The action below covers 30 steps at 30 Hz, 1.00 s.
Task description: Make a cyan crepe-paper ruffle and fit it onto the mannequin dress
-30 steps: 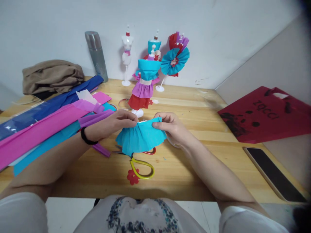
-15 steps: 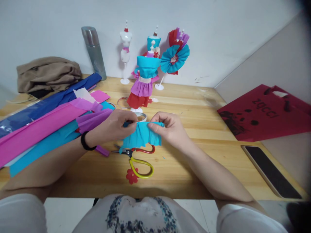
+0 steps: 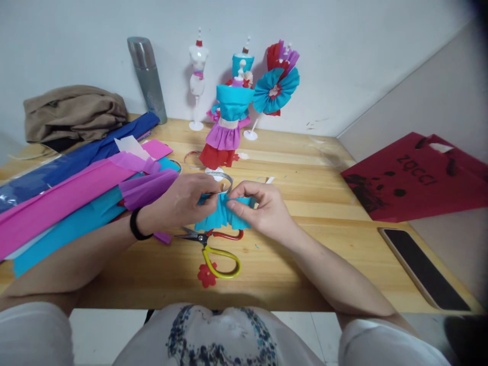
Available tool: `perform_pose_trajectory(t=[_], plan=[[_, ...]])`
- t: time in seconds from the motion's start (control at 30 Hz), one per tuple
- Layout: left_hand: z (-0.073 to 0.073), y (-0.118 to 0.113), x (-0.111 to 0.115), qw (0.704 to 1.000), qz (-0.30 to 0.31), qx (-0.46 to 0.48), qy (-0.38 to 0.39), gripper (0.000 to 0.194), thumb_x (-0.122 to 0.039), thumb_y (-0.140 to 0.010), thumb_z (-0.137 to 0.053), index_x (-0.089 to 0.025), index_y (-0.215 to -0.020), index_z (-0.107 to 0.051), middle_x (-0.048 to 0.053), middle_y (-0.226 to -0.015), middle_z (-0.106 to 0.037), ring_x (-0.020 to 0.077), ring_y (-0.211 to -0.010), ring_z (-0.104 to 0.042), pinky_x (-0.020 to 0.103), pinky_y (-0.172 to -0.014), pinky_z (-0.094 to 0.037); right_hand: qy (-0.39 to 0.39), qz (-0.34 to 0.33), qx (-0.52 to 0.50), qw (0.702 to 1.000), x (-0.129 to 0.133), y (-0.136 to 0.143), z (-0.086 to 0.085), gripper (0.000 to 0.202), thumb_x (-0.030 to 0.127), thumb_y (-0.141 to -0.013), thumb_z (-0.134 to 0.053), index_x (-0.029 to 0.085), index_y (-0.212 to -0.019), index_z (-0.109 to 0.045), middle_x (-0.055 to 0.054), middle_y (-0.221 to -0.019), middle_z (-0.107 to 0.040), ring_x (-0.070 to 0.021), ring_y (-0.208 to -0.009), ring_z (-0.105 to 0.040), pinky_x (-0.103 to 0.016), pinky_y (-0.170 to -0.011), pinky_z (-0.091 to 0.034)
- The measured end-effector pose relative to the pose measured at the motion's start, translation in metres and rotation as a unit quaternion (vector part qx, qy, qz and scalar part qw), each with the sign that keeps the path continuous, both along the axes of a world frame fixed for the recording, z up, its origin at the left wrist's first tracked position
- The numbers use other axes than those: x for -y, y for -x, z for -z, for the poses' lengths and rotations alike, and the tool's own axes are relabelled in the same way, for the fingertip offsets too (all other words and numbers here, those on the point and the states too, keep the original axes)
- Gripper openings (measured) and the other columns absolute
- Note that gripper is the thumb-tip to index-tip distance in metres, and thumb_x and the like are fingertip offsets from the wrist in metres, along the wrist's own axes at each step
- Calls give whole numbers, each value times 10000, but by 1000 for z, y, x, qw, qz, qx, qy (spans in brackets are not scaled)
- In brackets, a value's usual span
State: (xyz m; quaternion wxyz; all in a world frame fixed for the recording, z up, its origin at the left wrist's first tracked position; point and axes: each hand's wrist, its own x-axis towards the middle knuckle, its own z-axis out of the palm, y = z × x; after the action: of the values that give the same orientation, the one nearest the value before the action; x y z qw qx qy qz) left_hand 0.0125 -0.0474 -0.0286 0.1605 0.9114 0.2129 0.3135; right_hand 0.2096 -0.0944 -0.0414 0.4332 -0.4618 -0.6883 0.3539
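A ruffled strip of turquoise crepe paper (image 3: 213, 218) hangs between my hands, its top edge gathered into small folds. My left hand (image 3: 190, 199) pinches it on the left, and my right hand (image 3: 263, 206) pinches it close by with thumb and forefinger. Just behind the fingers curves a pale band of tape (image 3: 229, 179), partly hidden by my hands. Below the paper lie scissors (image 3: 217, 249) with one red and one yellow handle, blades pointing left. A red paper flower (image 3: 207, 275) sits partly under the yellow handle.
Behind my hands stands a mini mannequin in a paper dress (image 3: 223, 137), with more mannequins by the wall. Coloured crepe paper (image 3: 72, 198), a brown cloth (image 3: 76, 114) and a flask (image 3: 148, 81) are at left. At right are a red bag (image 3: 415, 178) and a phone (image 3: 425, 269).
My hands have drawn closer together along the paper's top edge, the right fingers shifting left. The curved tape behind them stands higher, and a small white scrap shows beyond my right hand.
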Motion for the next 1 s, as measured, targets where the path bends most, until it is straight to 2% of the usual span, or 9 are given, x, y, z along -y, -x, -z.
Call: perform_pose_trajectory(t=[0.17,0.3,0.47,0.6,0.8,1.0], plan=[[0,1,1,1000,14,-2,-3,236,-54,-821,-463,-180,-623,-441,-38,-580,-435,91,-556,-422,255,-556,-323,-5,8,-10,1000,-1,0,1,113,273,-772,-672,187,-703,-649,-14,-695,-678,-139,-633,-568,-290,-634,-452],[0,1,1,1000,21,-1,-6,227,-47,-825,-472,-177,-639,-477,-32,-582,-468,99,-569,-440,252,-565,-341,1,32,-14,999,-3,-1,1,138,299,-744,-706,188,-701,-638,-9,-684,-652,-145,-645,-558,-304,-650,-445],[-2,0,3,1000,22,2,7,226,-55,-837,-479,-175,-645,-480,-38,-589,-470,93,-564,-435,246,-566,-351,11,28,-16,999,-3,-1,3,137,286,-732,-708,192,-696,-616,0,-676,-626,-143,-654,-551,-306,-666,-448],[1,0,1,1000,27,-3,3,218,-58,-830,-471,-169,-644,-501,-32,-588,-482,97,-581,-461,245,-573,-360,25,33,-5,999,-2,-1,2,146,282,-724,-705,193,-688,-594,7,-652,-600,-138,-638,-531,-291,-629,-429],[3,1,0,999,44,8,10,174,-75,-847,-490,-166,-721,-568,-8,-654,-590,113,-634,-529,240,-604,-406,43,43,-6,998,-4,-2,-1,186,304,-693,-715,196,-672,-566,11,-639,-581,-125,-607,-489,-267,-569,-389],[0,2,-2,994,94,2,52,177,-48,-865,-497,-153,-757,-591,3,-697,-588,106,-653,-540,234,-612,-406,93,44,-20,994,-9,-3,0,279,342,-635,-746,202,-624,-505,39,-574,-493,-96,-532,-396,-254,-497,-310]])
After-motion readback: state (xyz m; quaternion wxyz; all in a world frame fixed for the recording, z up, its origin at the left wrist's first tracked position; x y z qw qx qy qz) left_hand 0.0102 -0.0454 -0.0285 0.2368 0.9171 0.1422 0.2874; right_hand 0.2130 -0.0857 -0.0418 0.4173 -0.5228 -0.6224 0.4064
